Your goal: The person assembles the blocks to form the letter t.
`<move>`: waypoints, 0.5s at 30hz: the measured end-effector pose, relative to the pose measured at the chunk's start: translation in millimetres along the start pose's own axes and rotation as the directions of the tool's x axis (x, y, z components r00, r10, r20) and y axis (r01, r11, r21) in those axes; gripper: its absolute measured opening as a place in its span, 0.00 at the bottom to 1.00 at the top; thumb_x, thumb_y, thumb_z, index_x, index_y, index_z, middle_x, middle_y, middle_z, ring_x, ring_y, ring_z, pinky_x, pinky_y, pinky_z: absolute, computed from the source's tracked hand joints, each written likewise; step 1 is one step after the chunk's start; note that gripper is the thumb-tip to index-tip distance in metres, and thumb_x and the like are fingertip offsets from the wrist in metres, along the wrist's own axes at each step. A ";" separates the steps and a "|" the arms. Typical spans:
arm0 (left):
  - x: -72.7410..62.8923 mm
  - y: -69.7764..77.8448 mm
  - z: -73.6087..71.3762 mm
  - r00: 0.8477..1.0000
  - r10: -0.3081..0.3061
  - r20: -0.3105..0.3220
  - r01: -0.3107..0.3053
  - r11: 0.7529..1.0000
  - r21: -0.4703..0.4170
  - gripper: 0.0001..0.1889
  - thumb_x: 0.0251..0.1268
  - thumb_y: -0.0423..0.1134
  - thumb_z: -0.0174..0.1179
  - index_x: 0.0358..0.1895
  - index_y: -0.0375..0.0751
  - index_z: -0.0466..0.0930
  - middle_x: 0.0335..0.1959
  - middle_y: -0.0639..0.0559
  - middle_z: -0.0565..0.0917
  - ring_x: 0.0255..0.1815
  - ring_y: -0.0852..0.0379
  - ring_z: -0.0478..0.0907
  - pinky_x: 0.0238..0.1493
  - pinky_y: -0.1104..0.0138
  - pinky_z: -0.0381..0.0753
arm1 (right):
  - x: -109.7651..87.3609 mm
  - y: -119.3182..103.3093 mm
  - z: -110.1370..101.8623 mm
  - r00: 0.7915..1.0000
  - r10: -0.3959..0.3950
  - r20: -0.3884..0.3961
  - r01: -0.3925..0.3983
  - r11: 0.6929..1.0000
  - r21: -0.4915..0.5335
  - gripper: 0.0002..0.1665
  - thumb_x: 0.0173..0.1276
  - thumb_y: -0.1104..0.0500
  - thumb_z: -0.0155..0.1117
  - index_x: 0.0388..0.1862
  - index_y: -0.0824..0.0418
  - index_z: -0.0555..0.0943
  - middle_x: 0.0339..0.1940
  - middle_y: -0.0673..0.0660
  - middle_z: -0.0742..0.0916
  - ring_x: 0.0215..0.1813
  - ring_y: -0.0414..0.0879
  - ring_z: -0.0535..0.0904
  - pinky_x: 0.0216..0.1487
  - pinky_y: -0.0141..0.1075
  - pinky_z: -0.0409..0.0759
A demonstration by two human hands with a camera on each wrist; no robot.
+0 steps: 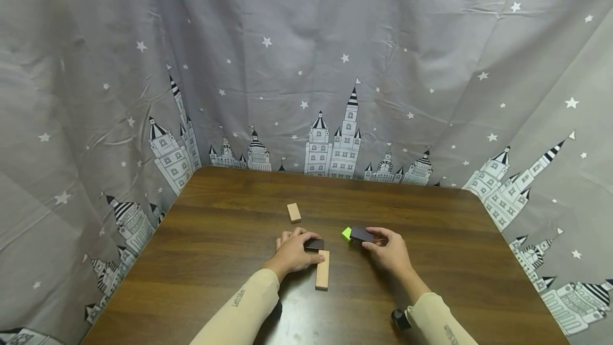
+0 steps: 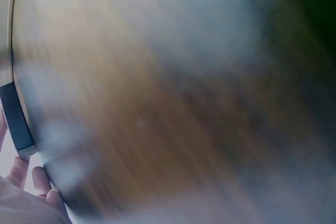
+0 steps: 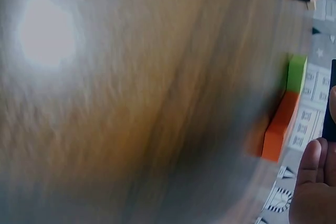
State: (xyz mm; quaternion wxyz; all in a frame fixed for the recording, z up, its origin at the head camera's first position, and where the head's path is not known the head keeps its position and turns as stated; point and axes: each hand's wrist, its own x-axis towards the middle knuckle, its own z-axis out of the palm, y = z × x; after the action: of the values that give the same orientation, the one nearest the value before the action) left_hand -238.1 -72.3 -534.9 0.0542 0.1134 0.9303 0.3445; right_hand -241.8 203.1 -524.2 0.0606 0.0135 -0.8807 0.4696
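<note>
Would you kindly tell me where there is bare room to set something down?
Bare table lies from the left edge to the left hand, from the right hand to the right edge, and between the far pale block and curtain. Crowded: the middle, with two dark blocks, the near pale block, green block and orange block.

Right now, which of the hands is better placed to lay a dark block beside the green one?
Right, probably: the right hand holds a dark block near the green block; the left hand is farther off, touching another dark block.
</note>
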 end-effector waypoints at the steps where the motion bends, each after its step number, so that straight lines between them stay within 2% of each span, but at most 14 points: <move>1: 0.2 0.0 0.1 1.000 0.000 0.000 0.000 1.000 0.000 0.29 0.52 0.57 0.75 0.58 0.56 0.83 0.59 0.52 0.75 0.56 0.42 0.63 0.53 0.47 0.58 | -1.5 -0.9 2.0 1.000 -0.017 0.005 0.017 1.000 0.008 0.21 0.56 0.66 0.79 0.51 0.62 0.88 0.42 0.58 0.89 0.40 0.48 0.84 0.42 0.36 0.80; 6: 1.1 1.0 -0.2 1.000 0.000 -0.002 0.000 1.000 0.000 0.28 0.52 0.57 0.75 0.58 0.56 0.83 0.59 0.51 0.75 0.56 0.42 0.63 0.53 0.47 0.58 | -5.7 -5.2 13.1 0.998 -0.059 0.021 0.058 0.997 0.051 0.21 0.54 0.68 0.80 0.49 0.64 0.88 0.44 0.59 0.88 0.40 0.48 0.85 0.43 0.34 0.80; 15: 1.8 -2.0 1.5 1.000 -0.010 0.004 0.010 1.000 0.008 0.28 0.52 0.58 0.74 0.58 0.58 0.83 0.59 0.53 0.75 0.57 0.42 0.63 0.54 0.47 0.58 | -12.5 -4.4 33.6 0.995 -0.068 0.068 0.067 0.998 0.006 0.19 0.54 0.65 0.81 0.46 0.61 0.89 0.37 0.52 0.85 0.37 0.43 0.80 0.40 0.34 0.79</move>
State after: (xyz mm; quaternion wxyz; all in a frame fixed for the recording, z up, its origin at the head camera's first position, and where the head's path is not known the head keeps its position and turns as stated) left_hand -239.9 -72.4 -537.3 0.0573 0.1096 0.9322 0.3401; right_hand -232.1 172.3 -540.5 0.0465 0.0592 -0.8804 0.4683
